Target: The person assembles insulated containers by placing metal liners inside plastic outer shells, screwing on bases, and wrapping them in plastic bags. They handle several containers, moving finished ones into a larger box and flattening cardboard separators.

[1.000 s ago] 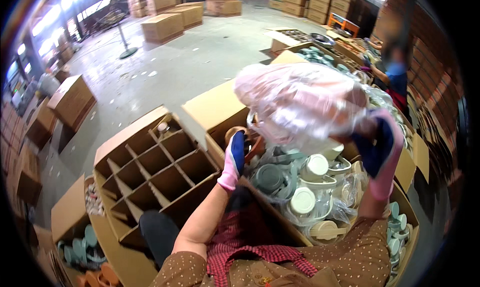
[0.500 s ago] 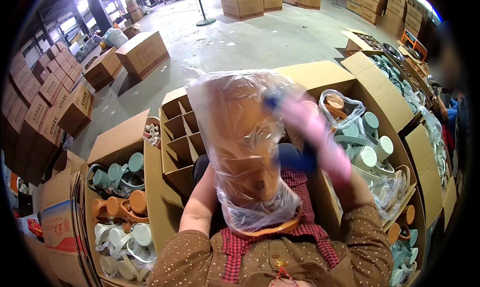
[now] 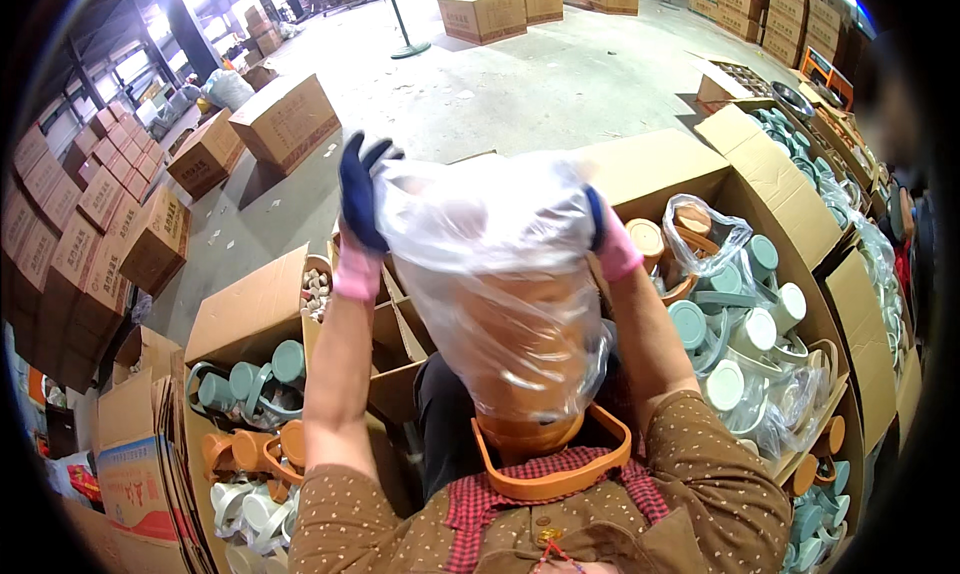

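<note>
A tall orange cylindrical container leans against my chest, inside a clear plastic bag. Its lower end and orange loop handle stick out of the bag over a red checked apron. My left hand, in a dark blue glove with a pink cuff, is at the bag's far left edge, fingers stretched and apart. At the bag's right edge is my right hand, gloved alike, with its fingers mostly hidden behind the plastic.
An open carton on the right holds green, white and orange lidded parts in bags. Another carton at left holds similar parts. A divided box stands behind the container. Closed cartons stand on the floor beyond.
My right hand has come down from in front of the bag to its right edge. My left hand has risen into view at the left edge. The orange handle shows more fully.
</note>
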The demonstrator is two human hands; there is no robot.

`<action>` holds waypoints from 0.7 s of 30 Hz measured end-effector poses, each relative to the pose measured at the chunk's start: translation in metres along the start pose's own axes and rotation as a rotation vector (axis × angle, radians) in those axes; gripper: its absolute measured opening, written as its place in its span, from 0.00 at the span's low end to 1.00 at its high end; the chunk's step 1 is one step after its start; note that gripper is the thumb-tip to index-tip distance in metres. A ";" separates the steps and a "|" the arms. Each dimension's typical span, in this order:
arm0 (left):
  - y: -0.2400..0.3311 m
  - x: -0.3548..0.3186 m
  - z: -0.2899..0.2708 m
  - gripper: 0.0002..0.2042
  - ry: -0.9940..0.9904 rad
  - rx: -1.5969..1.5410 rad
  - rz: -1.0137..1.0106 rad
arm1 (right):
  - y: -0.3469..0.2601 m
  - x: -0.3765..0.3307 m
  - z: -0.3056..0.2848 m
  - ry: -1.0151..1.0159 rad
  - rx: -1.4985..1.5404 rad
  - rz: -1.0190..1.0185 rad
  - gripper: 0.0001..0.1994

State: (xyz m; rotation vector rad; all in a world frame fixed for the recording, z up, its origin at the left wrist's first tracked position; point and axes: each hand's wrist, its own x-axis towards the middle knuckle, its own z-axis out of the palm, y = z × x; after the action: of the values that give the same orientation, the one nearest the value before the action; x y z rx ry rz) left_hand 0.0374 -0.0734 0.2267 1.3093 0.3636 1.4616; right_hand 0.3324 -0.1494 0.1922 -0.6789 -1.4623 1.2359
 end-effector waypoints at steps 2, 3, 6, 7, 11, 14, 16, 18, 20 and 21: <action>-0.003 -0.059 0.019 0.36 -0.198 0.481 0.193 | 0.003 -0.011 -0.014 -0.170 0.691 0.028 0.17; -0.006 -0.084 0.021 0.36 -0.337 0.816 0.320 | 0.002 -0.013 -0.009 -0.140 0.614 -0.004 0.18; -0.006 -0.081 0.028 0.25 -0.578 0.927 0.592 | 0.000 -0.023 0.010 0.029 0.124 -0.050 0.20; 0.004 -0.060 0.039 0.20 -0.566 0.849 0.677 | -0.008 -0.023 0.013 0.040 0.087 -0.041 0.22; -0.013 0.027 0.013 0.14 -0.218 0.335 -0.043 | -0.034 0.003 0.002 -0.261 -0.062 -0.062 0.27; -0.047 0.055 -0.031 0.21 -0.270 0.324 -0.497 | 0.000 0.026 -0.001 0.119 0.171 0.061 0.19; -0.057 0.035 -0.045 0.32 -0.337 0.530 -0.255 | 0.043 0.011 -0.017 0.262 0.438 0.300 0.12; -0.044 -0.006 -0.020 0.37 -0.163 0.008 -0.046 | 0.079 -0.002 -0.027 0.370 0.611 0.446 0.11; -0.066 -0.067 -0.059 0.31 -0.136 -0.032 -0.618 | 0.086 -0.010 -0.022 0.298 0.505 0.418 0.11; -0.075 -0.102 -0.065 0.26 -0.102 -0.065 -0.916 | 0.083 -0.014 -0.023 0.285 0.443 0.395 0.12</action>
State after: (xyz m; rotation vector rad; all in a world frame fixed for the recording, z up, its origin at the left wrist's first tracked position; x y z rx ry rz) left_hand -0.0002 -0.1044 0.0935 0.9490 0.7226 0.6243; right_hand 0.3420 -0.1291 0.1073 -0.8185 -0.8005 1.6243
